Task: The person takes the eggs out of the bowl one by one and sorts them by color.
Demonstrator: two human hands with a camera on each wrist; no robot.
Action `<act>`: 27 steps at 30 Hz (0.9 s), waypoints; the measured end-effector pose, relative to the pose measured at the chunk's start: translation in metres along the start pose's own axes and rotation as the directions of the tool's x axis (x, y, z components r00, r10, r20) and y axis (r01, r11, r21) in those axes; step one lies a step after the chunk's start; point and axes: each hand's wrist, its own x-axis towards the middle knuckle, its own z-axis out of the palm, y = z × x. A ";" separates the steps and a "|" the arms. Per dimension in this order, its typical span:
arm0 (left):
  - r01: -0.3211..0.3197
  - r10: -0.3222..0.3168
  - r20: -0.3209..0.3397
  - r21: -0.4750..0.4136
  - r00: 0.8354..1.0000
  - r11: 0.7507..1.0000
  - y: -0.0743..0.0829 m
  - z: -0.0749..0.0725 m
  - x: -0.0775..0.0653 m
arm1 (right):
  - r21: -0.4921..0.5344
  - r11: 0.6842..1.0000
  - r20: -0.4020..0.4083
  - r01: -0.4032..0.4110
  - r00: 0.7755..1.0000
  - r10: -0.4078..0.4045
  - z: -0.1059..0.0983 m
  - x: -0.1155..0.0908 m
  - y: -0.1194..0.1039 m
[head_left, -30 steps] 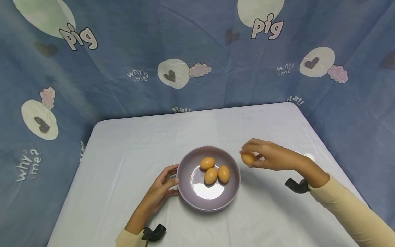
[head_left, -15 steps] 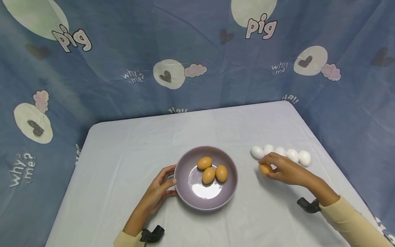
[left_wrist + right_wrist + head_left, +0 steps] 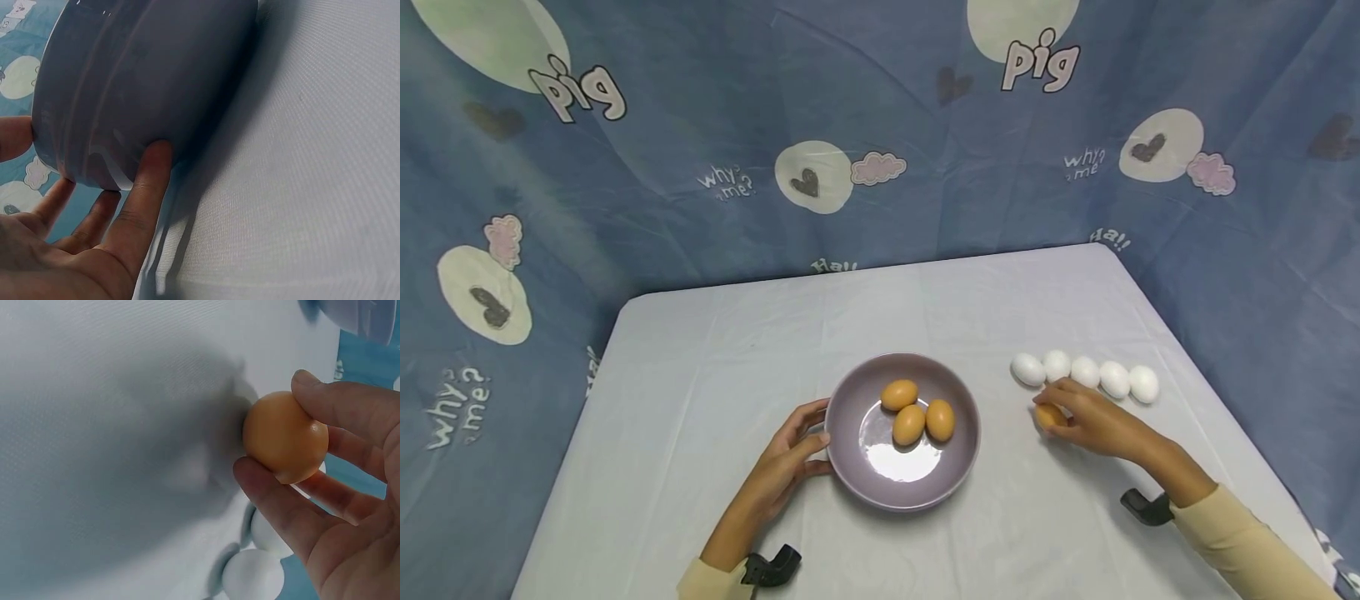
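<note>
In the head view, a brown egg (image 3: pixel 1049 417) sits between the thumb and fingers of my right hand (image 3: pixel 1090 419), low over the table near a row of white eggs. The right wrist view shows this hand (image 3: pixel 350 481) pinching the egg (image 3: pixel 284 437); whether the egg touches the cloth I cannot tell. A mauve bowl (image 3: pixel 872 492) stands at the middle of the table with three brown eggs (image 3: pixel 909 425) inside. My left hand (image 3: pixel 786 454) rests against the bowl's left side. In the left wrist view, its spread fingers (image 3: pixel 140 206) touch the outer wall (image 3: pixel 137 81).
Several white eggs (image 3: pixel 1085 372) lie in a line at the right, just beyond my right hand. White cloth (image 3: pixel 722 358) covers the table. A blue printed curtain (image 3: pixel 700 225) hangs behind the table and along its sides.
My right hand has carried the brown egg rightward, away from the bowl, and lowered it near the white eggs, which came into sight. The left hand stays at the bowl.
</note>
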 end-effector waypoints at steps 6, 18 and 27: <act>0.002 -0.002 0.004 0.006 1.000 1.000 0.001 0.000 0.000 | -0.006 1.000 -0.016 0.023 1.000 -0.023 0.000 -0.002 -0.001; 0.000 0.000 0.002 0.005 1.000 1.000 0.000 0.000 0.002 | -0.008 0.999 -0.031 0.050 0.998 -0.050 -0.002 -0.005 -0.001; 0.001 -0.001 0.008 -0.003 1.000 1.000 0.000 -0.001 0.002 | 0.021 0.999 0.031 -0.037 0.999 0.036 -0.016 -0.002 -0.010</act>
